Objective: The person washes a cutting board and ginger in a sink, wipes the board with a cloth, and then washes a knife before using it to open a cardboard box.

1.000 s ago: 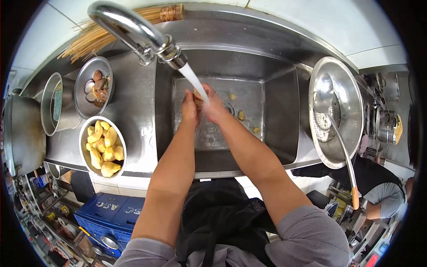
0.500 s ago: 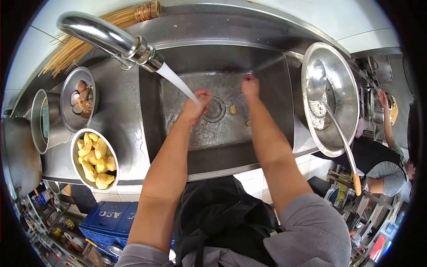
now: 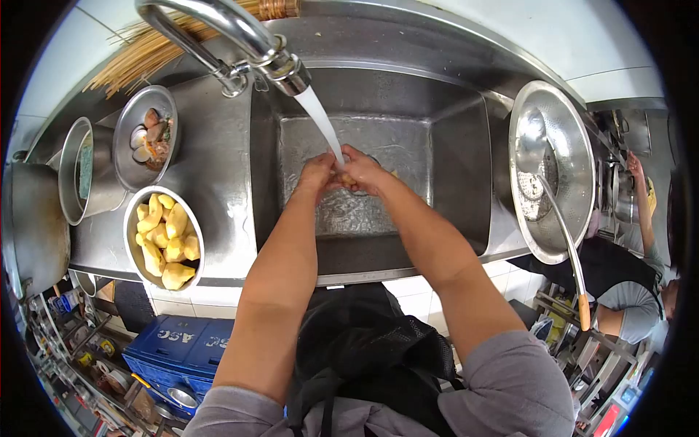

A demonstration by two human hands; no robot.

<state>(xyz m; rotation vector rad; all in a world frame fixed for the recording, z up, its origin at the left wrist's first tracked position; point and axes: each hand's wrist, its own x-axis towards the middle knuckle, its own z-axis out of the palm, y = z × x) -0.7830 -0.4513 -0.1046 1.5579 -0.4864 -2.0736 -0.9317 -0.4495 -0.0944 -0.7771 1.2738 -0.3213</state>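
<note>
The left hand [image 3: 317, 175] and right hand [image 3: 366, 175] met under the water stream [image 3: 321, 116] in the sink [image 3: 342, 221], small yellowish pieces [image 3: 348, 179] between them; which hand gripped them could not be told. Slick fingers or strong flow risked dropping one.

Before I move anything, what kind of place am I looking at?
Most likely a commercial kitchen: a deep steel sink under a running faucet, a bowl of peeled yellow pieces on the steel counter, and a large metal bowl with a ladle beside the sink.
</note>
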